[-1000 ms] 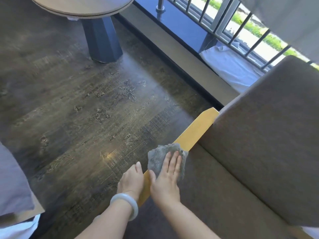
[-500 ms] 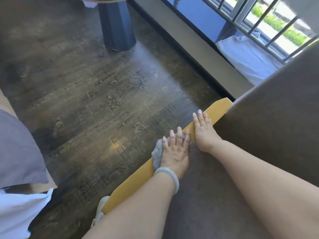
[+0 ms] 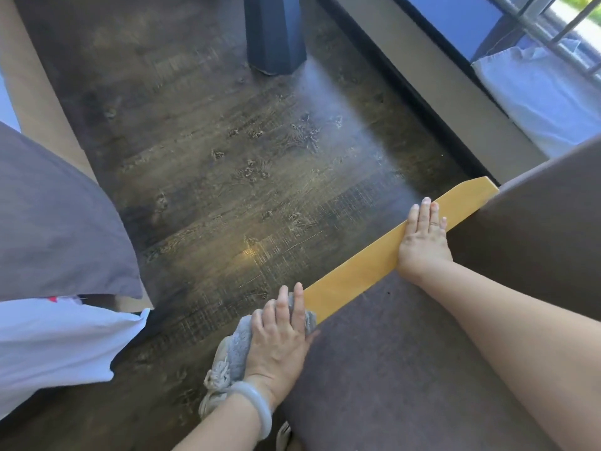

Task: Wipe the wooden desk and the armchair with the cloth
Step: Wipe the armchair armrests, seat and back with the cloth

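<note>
Since half a second ago: left hand (image 3: 279,346) sliding back along the yellow wooden armrest (image 3: 367,271) toward the near end, carrying the grey cloth (image 3: 232,349) with it; right hand (image 3: 422,242) staying planted farther up the rail, close to the backrest, so that the two hands are now lying well apart instead of side by side. Left hand pressing down with fingers curled over the bunched cloth, holding it against the rail's near end and the edge of the brown seat cushion (image 3: 406,369). Right hand lying flat and spread, palm down, gripping nothing, apparently bracing. Step in hand, as judged: wiping the armchair's wooden arm, near end being reached. Desk not identifiable; only a dark pedestal (image 3: 274,34) showing at top, above the dark floor (image 3: 227,157). Next move calling for: reversing the stroke up the rail, lifting the right hand clear so the covered stretch gets wiped, then moving on to remaining chair surfaces. Completion of desk wiping not determinable.
</note>
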`<state>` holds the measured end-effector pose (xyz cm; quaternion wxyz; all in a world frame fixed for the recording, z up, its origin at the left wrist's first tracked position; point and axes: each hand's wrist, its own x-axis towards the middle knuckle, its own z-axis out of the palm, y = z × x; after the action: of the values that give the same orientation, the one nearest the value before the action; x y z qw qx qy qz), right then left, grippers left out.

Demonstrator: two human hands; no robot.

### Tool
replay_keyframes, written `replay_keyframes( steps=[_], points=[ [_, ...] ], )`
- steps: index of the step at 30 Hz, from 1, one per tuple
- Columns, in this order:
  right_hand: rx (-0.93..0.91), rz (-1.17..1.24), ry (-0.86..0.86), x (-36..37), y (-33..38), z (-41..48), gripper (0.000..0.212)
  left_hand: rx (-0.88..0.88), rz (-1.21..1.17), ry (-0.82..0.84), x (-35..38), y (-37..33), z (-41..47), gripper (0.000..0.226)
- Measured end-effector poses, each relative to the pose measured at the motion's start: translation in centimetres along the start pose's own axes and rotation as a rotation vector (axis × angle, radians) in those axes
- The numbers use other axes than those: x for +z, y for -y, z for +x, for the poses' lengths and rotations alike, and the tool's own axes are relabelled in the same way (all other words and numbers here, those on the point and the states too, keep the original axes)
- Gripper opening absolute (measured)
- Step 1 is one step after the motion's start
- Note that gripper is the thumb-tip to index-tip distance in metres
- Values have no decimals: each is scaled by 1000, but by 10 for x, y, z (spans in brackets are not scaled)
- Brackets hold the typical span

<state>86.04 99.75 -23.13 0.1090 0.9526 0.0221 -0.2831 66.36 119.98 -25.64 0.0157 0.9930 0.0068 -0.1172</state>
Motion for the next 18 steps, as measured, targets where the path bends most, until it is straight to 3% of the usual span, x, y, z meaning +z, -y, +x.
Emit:
replay_keyframes(
  steps=[6, 13, 16, 18],
  points=[
    [17, -12, -49, 7, 0, 3, 85, 119, 31, 54, -24, -78, 88, 85],
    [17, 54, -71, 7, -1, 0, 83, 106, 26, -77, 3, 17, -4, 74],
    [46, 239, -45, -3, 7, -4, 87, 76, 10, -129, 14, 51, -41, 73],
    [37, 385, -63, -1, 25, -13, 73, 65, 20, -136, 19, 55, -46, 75]
  ],
)
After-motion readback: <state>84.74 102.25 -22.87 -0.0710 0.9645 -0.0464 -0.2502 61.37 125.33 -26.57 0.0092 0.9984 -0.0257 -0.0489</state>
